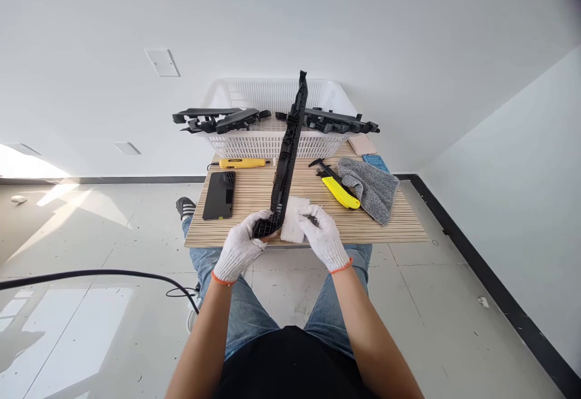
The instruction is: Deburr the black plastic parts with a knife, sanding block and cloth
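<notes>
Left hand (238, 249) grips the black strip (286, 163) at its lower end, mid-frame, presumably to steady it; right hand (325, 240), lower centre, is curled, its contents unclear

passage: between phone (218, 196) and black part (287, 160) | right obstacles: cutter (339, 193), cloth (373, 188) | far: basket (245, 144)

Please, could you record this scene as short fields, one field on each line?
Left hand: gloved, holding the lower end of a long black part
Right hand: gloved, at a white pad; grip unclear
Basket: white, more black parts across it
Table, left: yellow tool, dark flat device
Table, right: yellow-handled tool, grey cloth
</notes>
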Motion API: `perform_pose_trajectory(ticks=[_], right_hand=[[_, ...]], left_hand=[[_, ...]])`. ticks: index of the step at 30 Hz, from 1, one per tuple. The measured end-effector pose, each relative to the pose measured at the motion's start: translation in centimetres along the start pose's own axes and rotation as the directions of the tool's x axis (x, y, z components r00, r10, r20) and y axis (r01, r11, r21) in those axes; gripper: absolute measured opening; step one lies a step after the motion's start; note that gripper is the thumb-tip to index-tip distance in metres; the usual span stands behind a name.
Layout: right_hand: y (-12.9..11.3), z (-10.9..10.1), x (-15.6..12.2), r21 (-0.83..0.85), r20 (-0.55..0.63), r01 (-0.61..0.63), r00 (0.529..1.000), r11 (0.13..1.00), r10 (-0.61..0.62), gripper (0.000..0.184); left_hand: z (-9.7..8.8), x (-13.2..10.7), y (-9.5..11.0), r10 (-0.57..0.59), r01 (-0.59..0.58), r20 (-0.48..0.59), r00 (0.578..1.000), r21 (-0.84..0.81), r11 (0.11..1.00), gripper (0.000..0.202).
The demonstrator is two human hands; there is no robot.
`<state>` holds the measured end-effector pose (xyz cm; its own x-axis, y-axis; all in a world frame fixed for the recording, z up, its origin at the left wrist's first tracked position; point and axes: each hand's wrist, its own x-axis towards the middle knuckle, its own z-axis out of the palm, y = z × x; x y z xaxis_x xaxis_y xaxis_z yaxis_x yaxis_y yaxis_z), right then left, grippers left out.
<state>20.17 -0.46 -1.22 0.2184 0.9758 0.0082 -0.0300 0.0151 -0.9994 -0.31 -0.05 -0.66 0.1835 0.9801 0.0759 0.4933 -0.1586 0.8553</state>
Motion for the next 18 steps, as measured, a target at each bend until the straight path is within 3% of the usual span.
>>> perform_pose_trajectory(ticks=[2,5,9,13,17,18], right_hand=[[0.0,-0.19,-0.04,-0.047,0.03,0.036,0.999,0.998,-0.035,0.022],[0.22,-0.52,-0.07,0.029,0.019,0.039,0.999,0.999,-0.04,0.025],[0.5,-0.51,0.07,-0.007,0.151,-0.043,0.987,0.999,0.044,0.028],[0.29,-0.18,0.34,0.065,-0.062,-0.085,0.994,0.994,0.089,0.035],[-0.09,-0.18,0.54,0.029,0.095,-0.114,0.989,0.993,0.111,0.03],[-0.14,-0.22,0.61,0.034,0.067,-0.122,0.991,0.992,0.12,0.031]], left_hand=[[0.04,0.0,-0.01,0.005,-0.005,-0.004,1.0,-0.03,1.0,0.044],[0.07,0.01,0.04,0.011,-0.012,-0.014,1.0,-0.041,0.999,0.044],[0.01,0.07,0.1,0.02,-0.02,-0.016,1.0,0.007,1.0,0.042],[-0.04,0.04,0.1,0.014,-0.014,-0.009,1.0,0.059,0.998,0.043],[-0.31,-0.14,0.25,0.031,-0.035,0.047,0.998,0.087,0.996,0.046],[-0.41,-0.18,0.3,0.031,-0.037,0.064,0.997,0.094,0.995,0.048]])
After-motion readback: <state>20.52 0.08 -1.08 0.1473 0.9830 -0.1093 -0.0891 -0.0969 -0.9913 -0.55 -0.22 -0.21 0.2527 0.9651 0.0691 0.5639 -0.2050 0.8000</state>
